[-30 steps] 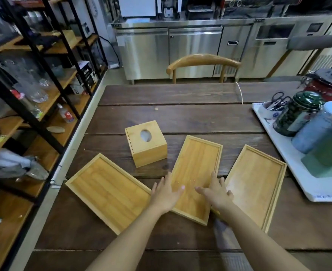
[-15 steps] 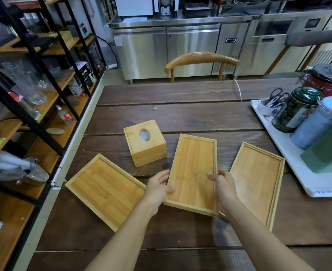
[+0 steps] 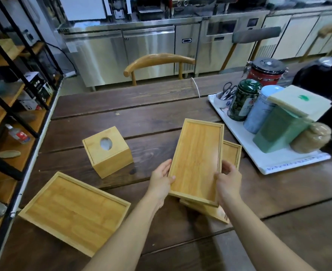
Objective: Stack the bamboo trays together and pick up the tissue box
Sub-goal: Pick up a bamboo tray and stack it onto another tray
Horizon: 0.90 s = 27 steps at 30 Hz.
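Observation:
I hold a narrow bamboo tray (image 3: 197, 159) by its two long sides, my left hand (image 3: 161, 178) on its left edge and my right hand (image 3: 227, 179) on its right edge. It hangs above a second bamboo tray (image 3: 232, 153) that lies on the table and is mostly hidden under it. A third, wider bamboo tray (image 3: 74, 211) lies flat at the near left. The cube-shaped bamboo tissue box (image 3: 107, 151), with a round hole in its top, stands between them, left of my left hand.
A white tray (image 3: 290, 163) at the right carries jars, tins and a cup with scissors (image 3: 228, 89). A wooden chair (image 3: 158, 60) stands at the table's far side. Black-framed shelves (image 3: 14, 98) with clutter run along the left.
Both hands gripped the middle tray, lifted it off the table and carried it right, over the right-hand tray. The view shifted right as well.

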{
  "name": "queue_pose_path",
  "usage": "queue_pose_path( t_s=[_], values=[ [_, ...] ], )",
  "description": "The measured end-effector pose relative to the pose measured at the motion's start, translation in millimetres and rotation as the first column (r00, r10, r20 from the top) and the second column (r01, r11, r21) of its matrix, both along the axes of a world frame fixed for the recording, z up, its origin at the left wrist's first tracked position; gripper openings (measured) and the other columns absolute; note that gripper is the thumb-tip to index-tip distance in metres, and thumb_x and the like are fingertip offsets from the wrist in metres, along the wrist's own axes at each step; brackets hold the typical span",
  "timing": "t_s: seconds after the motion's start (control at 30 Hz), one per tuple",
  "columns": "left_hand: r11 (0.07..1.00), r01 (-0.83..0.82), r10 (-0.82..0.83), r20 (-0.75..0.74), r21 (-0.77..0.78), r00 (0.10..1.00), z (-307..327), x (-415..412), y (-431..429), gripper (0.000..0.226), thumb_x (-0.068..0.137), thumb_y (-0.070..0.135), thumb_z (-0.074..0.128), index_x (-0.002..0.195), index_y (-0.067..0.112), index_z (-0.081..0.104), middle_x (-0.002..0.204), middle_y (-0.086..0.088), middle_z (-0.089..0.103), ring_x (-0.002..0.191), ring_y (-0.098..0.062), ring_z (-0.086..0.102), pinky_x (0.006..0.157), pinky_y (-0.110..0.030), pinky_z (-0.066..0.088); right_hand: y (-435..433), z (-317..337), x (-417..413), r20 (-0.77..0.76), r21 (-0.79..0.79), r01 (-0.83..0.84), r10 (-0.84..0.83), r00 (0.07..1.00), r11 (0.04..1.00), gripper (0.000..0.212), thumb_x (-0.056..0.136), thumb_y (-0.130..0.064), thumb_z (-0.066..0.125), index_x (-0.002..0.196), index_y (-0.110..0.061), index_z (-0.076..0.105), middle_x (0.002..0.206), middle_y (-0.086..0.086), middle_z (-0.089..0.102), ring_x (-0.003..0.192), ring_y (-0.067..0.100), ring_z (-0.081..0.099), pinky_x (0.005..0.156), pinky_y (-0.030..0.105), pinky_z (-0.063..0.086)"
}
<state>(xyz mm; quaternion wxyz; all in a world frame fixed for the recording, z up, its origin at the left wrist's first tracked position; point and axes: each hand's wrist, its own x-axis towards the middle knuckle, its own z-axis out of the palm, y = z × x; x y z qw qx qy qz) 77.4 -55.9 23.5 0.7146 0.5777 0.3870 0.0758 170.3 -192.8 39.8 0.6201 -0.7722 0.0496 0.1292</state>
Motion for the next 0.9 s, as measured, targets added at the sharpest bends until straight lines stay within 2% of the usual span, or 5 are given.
queue_pose_path(
  t_s=[0.2, 0.47, 0.63, 0.77, 0.9],
  values=[
    [0.978, 0.192, -0.188, -0.056, 0.081, 0.981, -8.0, 29.6, -25.4, 0.055, 0.094, -0.011, 0.039, 0.145, 0.009, 0.034, 0.149, -0.005, 0.040, 0.136, -0.018, 0.037, 0.110, -0.036, 0.036, -30.2, -20.7, 4.3, 0.002, -0.059, 0.119, -0.119, 0.993, 0.991, 0.045, 0.081, 0.010, 0.046, 0.122, -0.008, 0.057, 0.115, 0.006, 0.062, 0.106, 0.020, 0.058, 0.090, 0.032, 0.047],
    [0.969, 0.222, -0.211, -0.106, 0.105, 0.972, -26.6, 30.4, -38.3, 0.056, 0.094, -0.012, 0.036, 0.146, 0.008, 0.030, 0.151, -0.006, 0.037, 0.139, -0.017, 0.033, 0.109, -0.031, 0.032, -40.6, -35.3, 6.0, -0.062, -0.043, 0.116, -0.118, 0.991, 0.992, 0.050, 0.080, 0.019, 0.046, 0.123, -0.007, 0.052, 0.112, 0.002, 0.056, 0.106, 0.014, 0.052, 0.091, 0.026, 0.041],
    [0.958, 0.248, -0.229, -0.137, 0.144, 0.964, -35.0, 27.1, -39.5, 0.054, 0.094, -0.010, 0.038, 0.144, 0.012, 0.035, 0.148, -0.003, 0.042, 0.135, -0.014, 0.037, 0.100, -0.023, 0.034, -44.0, -40.3, 2.7, -0.011, -0.121, 0.035, -0.037, 0.999, 0.992, 0.050, 0.082, 0.016, 0.046, 0.128, -0.002, 0.046, 0.112, 0.001, 0.050, 0.113, 0.016, 0.050, 0.094, 0.024, 0.037],
    [0.933, 0.295, -0.258, -0.190, 0.206, 0.947, -36.4, 27.7, -39.6, 0.051, 0.095, -0.003, 0.043, 0.141, 0.019, 0.039, 0.143, 0.000, 0.047, 0.127, -0.013, 0.044, 0.095, -0.023, 0.036, -45.8, -41.6, 1.8, -0.052, -0.216, -0.023, 0.011, 0.999, 0.976, 0.044, 0.082, 0.009, 0.049, 0.125, 0.003, 0.045, 0.119, 0.018, 0.055, 0.112, 0.033, 0.051, 0.093, 0.040, 0.040],
    [0.924, 0.317, -0.270, -0.222, 0.215, 0.937, -35.7, 28.3, -40.2, 0.050, 0.095, -0.001, 0.042, 0.141, 0.019, 0.041, 0.139, 0.000, 0.050, 0.124, -0.014, 0.046, 0.093, -0.024, 0.038, -46.2, -44.4, 4.3, -0.095, -0.159, -0.072, 0.058, 0.994, 0.985, 0.051, 0.080, 0.011, 0.044, 0.125, -0.012, 0.051, 0.112, 0.006, 0.060, 0.103, 0.023, 0.054, 0.087, 0.034, 0.043]
  ],
)
